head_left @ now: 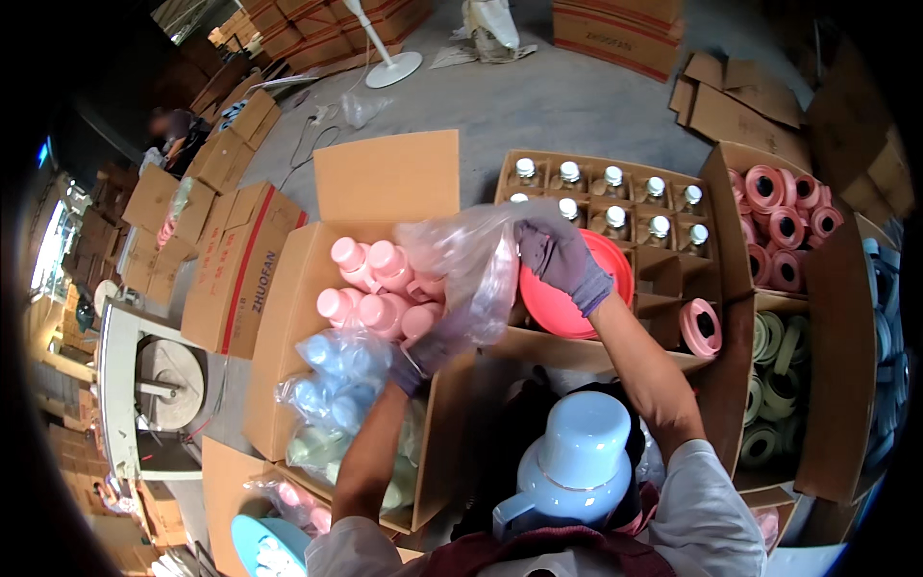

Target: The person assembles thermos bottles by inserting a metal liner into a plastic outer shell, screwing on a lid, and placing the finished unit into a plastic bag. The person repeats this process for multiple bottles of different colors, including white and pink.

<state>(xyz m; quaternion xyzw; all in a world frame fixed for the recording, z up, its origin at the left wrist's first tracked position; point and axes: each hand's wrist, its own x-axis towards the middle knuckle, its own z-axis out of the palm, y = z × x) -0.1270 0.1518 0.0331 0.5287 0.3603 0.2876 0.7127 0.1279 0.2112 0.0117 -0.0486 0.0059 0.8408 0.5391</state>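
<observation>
A crumpled clear plastic bag (471, 255) is stretched between my two gloved hands. My right hand (567, 252) grips its upper right end, above a round red plastic dish (565, 319). My left hand (423, 361) is closed on its lower part, with the fingertips partly covered by the film. A shiny light-blue vacuum flask (577, 457) with a cup lid and side handle stands upright against my lap. Left of my hands, an open carton (264, 404) holds several pink flasks (383, 313) and bagged blue flasks (336, 380), with pale green ones nearer me.
A divided carton (615, 165) of white-capped bottles stands ahead right; a pink ring-shaped part (700, 328) lies in its near corner. Cartons at right hold pink parts (769, 192), green parts (764, 385) and blue parts (889, 365). At left are a white-framed machine (125, 404) and a closed carton (226, 279).
</observation>
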